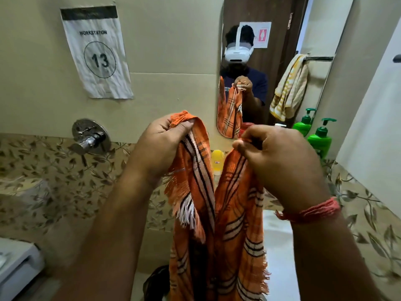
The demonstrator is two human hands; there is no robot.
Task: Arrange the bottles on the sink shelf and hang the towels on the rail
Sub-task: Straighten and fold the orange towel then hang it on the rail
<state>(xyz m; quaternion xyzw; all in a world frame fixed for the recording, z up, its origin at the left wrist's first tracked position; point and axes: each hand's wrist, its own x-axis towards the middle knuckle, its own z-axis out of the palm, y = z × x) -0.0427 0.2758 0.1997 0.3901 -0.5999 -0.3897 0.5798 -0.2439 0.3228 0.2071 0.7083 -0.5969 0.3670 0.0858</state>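
You hold the orange striped towel (217, 224) up in front of you, stretched between both hands, its length hanging down in two folds with fringed edges toward the bottom of the view. Behind it the wall mirror (282, 40) reflects you, the towel, and a yellow-and-white towel (289, 88) draped over a rail (319, 58). Your left hand (160, 144) grips one top corner, fingers curled over the bunched, fringed edge with the thumb pressed on the front. Your right hand (280, 155) pinches the other top edge, fingers closed tight on the cloth; a red thread band (312, 210) circles that wrist. To the left, a paper sign (96, 53) reading WORKSTATION 13 is stuck to the wall, with a chrome tap valve (91, 137) below it. At the right, a green pump bottle (320, 137) stands beside the mirror, its reflection just behind it. Between your hands, a small yellow bottle (217, 158) shows, partly hidden by the towel.
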